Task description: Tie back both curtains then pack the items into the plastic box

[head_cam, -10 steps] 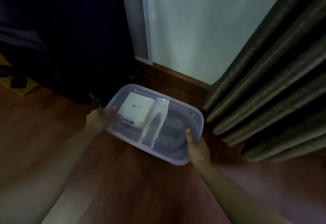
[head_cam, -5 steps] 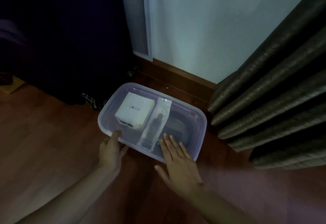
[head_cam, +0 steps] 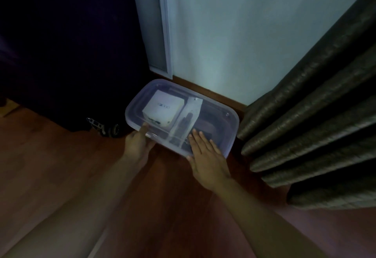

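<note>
clear plastic box [head_cam: 227, 135] sitting on the wooden floor [head_cam: 61, 166], pushed up near the skirting at the floor's far edge, lid [head_cam: 213, 113] on. inside, visible through the lid: white square box [head_cam: 162, 110] toward the left end, long clear packet with something dark in it [head_cam: 184, 122] lying across the middle, and a dark item at the right end that's too murky to make out.

left hand [head_cam: 138, 144] at the near left edge of the box, fingers loosely curled, one fingertip [head_cam: 144, 128] pressing on the rim, not gripping anything. right hand [head_cam: 205, 156] laid flat and spread over the near right corner of the lid, palm down, fingers [head_cam: 198, 137] extended, nothing held.

dark pleated curtain [head_cam: 315, 125] bunched just beside the right end of the box, hem resting on the floor. pale wall [head_cam: 234, 34] behind, big dark shape [head_cam: 61, 44] on the left reaching to the floor, some small metal bits [head_cam: 101, 126] at its base. pretty dim overall.
</note>
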The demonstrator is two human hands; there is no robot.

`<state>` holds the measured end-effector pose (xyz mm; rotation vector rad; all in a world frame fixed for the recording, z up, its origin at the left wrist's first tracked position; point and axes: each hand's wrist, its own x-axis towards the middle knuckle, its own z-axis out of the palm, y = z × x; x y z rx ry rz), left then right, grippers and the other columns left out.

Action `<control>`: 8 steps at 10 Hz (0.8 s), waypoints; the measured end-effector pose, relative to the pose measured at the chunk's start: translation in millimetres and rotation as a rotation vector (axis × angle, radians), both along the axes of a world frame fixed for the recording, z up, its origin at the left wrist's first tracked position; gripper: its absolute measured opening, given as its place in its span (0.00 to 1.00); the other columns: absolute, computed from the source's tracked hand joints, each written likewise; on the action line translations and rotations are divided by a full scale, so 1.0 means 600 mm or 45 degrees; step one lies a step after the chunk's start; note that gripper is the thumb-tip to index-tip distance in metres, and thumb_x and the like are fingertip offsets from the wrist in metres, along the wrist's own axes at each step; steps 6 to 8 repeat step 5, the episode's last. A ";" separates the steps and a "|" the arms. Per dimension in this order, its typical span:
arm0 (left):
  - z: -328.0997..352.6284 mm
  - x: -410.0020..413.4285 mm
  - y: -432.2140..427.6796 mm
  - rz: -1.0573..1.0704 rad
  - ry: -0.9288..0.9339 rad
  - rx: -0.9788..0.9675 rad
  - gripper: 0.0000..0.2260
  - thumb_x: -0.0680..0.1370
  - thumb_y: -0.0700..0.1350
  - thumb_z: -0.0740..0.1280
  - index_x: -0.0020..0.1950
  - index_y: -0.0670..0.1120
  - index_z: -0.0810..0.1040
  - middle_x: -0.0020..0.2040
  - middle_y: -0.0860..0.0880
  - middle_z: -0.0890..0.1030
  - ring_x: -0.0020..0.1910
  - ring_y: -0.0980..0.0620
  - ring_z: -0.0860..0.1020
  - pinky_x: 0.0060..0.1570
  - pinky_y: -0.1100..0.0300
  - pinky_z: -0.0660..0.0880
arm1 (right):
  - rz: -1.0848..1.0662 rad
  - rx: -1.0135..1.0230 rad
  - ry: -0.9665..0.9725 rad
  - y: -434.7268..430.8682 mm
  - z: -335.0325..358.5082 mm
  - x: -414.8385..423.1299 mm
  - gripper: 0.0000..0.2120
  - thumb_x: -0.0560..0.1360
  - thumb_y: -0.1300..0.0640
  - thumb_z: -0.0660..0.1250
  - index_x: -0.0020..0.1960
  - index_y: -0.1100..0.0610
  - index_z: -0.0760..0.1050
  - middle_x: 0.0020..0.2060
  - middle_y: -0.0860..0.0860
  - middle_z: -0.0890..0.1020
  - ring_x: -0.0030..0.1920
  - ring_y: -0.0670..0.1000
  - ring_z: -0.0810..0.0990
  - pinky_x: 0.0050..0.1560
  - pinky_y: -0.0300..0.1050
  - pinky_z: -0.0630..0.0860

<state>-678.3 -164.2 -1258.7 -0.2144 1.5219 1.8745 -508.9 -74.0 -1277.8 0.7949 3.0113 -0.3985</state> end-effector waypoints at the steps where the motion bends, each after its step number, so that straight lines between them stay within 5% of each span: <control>1: -0.006 0.003 0.007 -0.024 0.021 0.005 0.07 0.79 0.41 0.62 0.54 0.40 0.76 0.50 0.43 0.81 0.48 0.48 0.81 0.47 0.55 0.81 | -0.011 -0.002 -0.011 0.003 -0.002 -0.002 0.35 0.73 0.43 0.34 0.76 0.58 0.49 0.76 0.52 0.52 0.76 0.51 0.49 0.71 0.46 0.41; 2: -0.011 -0.001 0.009 -0.052 0.044 -0.062 0.08 0.80 0.45 0.62 0.53 0.41 0.76 0.49 0.45 0.81 0.46 0.50 0.80 0.48 0.56 0.80 | -0.007 -0.031 -0.078 0.005 0.005 -0.003 0.34 0.75 0.42 0.35 0.76 0.58 0.45 0.77 0.52 0.49 0.76 0.50 0.45 0.71 0.45 0.39; 4: 0.037 0.004 -0.024 -0.178 0.116 -0.539 0.30 0.74 0.67 0.57 0.52 0.41 0.79 0.46 0.43 0.81 0.42 0.46 0.79 0.49 0.50 0.77 | 0.032 -0.201 -0.172 -0.003 0.123 -0.004 0.29 0.82 0.47 0.45 0.76 0.60 0.38 0.76 0.54 0.41 0.76 0.50 0.38 0.71 0.44 0.35; 5: 0.140 0.028 -0.051 -0.241 0.155 -0.675 0.37 0.71 0.71 0.53 0.60 0.42 0.77 0.56 0.40 0.80 0.52 0.40 0.79 0.54 0.49 0.76 | 0.061 -0.259 -0.069 -0.023 0.252 -0.012 0.30 0.82 0.48 0.47 0.76 0.60 0.39 0.77 0.54 0.42 0.76 0.50 0.40 0.72 0.42 0.36; 8: 0.140 0.028 -0.051 -0.241 0.155 -0.675 0.37 0.71 0.71 0.53 0.60 0.42 0.77 0.56 0.40 0.80 0.52 0.40 0.79 0.54 0.49 0.76 | 0.061 -0.259 -0.069 -0.023 0.252 -0.012 0.30 0.82 0.48 0.47 0.76 0.60 0.39 0.77 0.54 0.42 0.76 0.50 0.40 0.72 0.42 0.36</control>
